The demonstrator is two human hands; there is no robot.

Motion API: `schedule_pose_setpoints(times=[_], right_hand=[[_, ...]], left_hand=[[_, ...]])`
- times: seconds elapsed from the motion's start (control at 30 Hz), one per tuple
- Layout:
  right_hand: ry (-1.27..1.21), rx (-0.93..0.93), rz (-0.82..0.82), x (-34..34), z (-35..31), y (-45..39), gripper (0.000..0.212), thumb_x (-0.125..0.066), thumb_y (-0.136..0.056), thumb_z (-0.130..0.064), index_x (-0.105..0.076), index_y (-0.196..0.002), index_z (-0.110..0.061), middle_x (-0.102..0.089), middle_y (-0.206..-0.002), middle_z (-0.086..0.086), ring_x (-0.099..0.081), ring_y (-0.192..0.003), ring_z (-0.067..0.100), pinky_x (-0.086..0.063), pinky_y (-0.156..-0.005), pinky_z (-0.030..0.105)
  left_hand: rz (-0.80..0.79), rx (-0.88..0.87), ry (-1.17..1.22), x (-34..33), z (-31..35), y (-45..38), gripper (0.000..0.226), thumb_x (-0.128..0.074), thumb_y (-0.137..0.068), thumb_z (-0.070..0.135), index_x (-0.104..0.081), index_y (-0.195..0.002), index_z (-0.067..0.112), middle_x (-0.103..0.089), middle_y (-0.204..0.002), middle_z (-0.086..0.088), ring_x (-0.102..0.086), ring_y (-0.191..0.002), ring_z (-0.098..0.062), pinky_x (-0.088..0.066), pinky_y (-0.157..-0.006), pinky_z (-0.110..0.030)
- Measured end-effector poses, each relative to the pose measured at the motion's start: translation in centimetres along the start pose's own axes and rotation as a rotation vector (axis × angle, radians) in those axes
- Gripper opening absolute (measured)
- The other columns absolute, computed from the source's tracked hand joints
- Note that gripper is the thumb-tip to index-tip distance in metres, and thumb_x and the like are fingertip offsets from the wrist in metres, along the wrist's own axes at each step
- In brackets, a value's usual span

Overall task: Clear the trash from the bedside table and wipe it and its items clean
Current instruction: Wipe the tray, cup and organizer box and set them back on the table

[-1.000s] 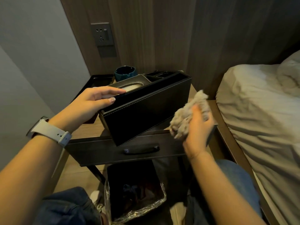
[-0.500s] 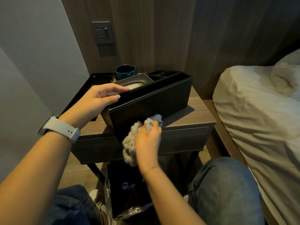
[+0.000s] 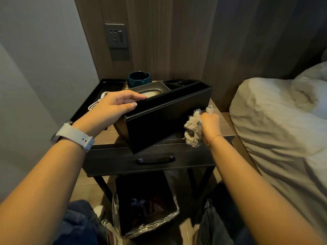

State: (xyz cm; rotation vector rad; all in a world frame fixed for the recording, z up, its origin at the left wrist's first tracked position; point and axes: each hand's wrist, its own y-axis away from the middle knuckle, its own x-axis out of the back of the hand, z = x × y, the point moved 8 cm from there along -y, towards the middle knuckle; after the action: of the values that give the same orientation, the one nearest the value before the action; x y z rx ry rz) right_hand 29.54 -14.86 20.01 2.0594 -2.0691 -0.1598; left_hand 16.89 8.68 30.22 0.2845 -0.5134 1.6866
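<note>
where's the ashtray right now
In the head view, the dark teal ashtray sits at the back of the bedside table, against the wood wall panel, just behind the black organizer box and right of the black tray.

Organizer box [image 3: 166,119] sits mid-table [image 3: 224,128]. Ashtray [image 3: 139,79] behind it at 11 o'clock, tray [image 3: 99,96] at 9. Bin [image 3: 145,206] underneath, bed [image 3: 283,129] at 3.

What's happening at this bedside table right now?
A person is wiping a black leather tissue box organizer that sits tilted on the bedside table. The left hand grips the organizer's near top corner to steady it, while the right hand holds a crumpled grey cloth against its front face near the right end. A dark blue ashtray and a black tray sit behind, and a lined trash bin stands under the table.
</note>
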Motion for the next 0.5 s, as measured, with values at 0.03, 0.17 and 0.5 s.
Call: schedule_pose_setpoints(times=[0.03,0.17,0.5], right_hand=[[0.016,0.017,0.021,-0.4,0.5,0.3,0.02,-0.039,-0.096,-0.008,-0.053,-0.083,-0.001,-0.052,-0.077,0.011,-0.052,-0.074,0.026,-0.04,-0.073,0.034],[0.095,0.067,-0.045,-4.8,2.1,4.8,0.023,-0.039,-0.097,-0.01,-0.057,-0.101,0.003,-0.062,-0.088,0.019,-0.061,-0.083,0.03,-0.05,-0.075,0.039],[-0.196,-0.154,-0.373,-8.4,6.1,14.6,0.022,-0.051,-0.095,-0.01,-0.061,-0.076,-0.013,-0.058,-0.06,-0.002,-0.057,-0.059,0.01,-0.044,-0.061,0.025]], left_hand=[[0.002,-0.004,-0.008,-0.1,0.1,0.0,0.032,-0.046,-0.097,0.003,-0.062,-0.112,0.026,-0.063,-0.113,0.012,-0.059,-0.099,0.011,-0.046,-0.076,-0.004],[0.021,0.008,-0.039,-0.1,0.1,0.0,0.031,-0.046,-0.097,0.004,-0.061,-0.117,0.023,-0.06,-0.111,0.016,-0.056,-0.098,0.01,-0.045,-0.072,-0.002],[-0.008,-0.02,-0.113,-0.1,0.4,0.4,0.032,-0.047,-0.098,0.009,-0.061,-0.121,0.026,-0.057,-0.124,0.012,-0.051,-0.11,0.004,-0.038,-0.084,-0.007]])
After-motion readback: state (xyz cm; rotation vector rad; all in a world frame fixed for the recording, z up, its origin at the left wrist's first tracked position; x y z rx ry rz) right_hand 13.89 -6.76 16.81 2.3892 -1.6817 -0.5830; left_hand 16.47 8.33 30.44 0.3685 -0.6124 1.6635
